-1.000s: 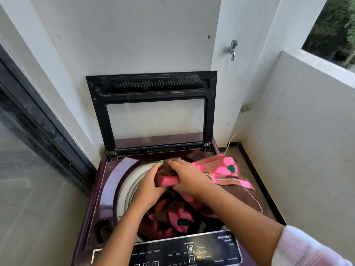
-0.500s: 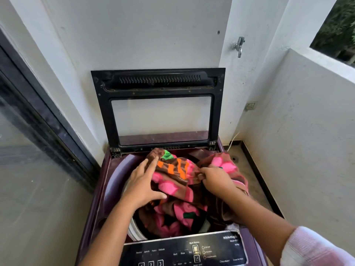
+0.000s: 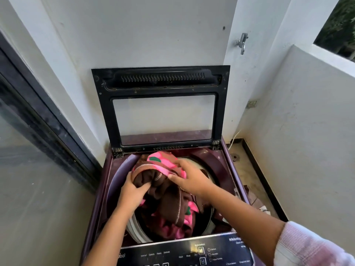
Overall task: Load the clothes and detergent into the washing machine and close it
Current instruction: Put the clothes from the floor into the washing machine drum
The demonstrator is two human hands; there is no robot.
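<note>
A maroon top-loading washing machine (image 3: pixel 223 166) stands below me with its black-framed glass lid (image 3: pixel 161 106) raised against the wall. A brown garment with pink, green and orange patches (image 3: pixel 163 191) fills the drum opening and bulges above its rim. My left hand (image 3: pixel 133 191) grips a brown fold at the garment's left side. My right hand (image 3: pixel 189 178) presses down on the pink top part, fingers curled into the cloth. No detergent is in view.
The dark control panel (image 3: pixel 184 252) runs along the machine's near edge. A glass door with a dark frame (image 3: pixel 34 135) is to the left, a low white wall (image 3: pixel 307 131) to the right. A tap (image 3: pixel 242 43) sticks out of the wall above.
The cloth that hung over the machine's right side has been gathered over the drum. Both hands have shifted on the bundle, and my left hand has closed on a brown fold.
</note>
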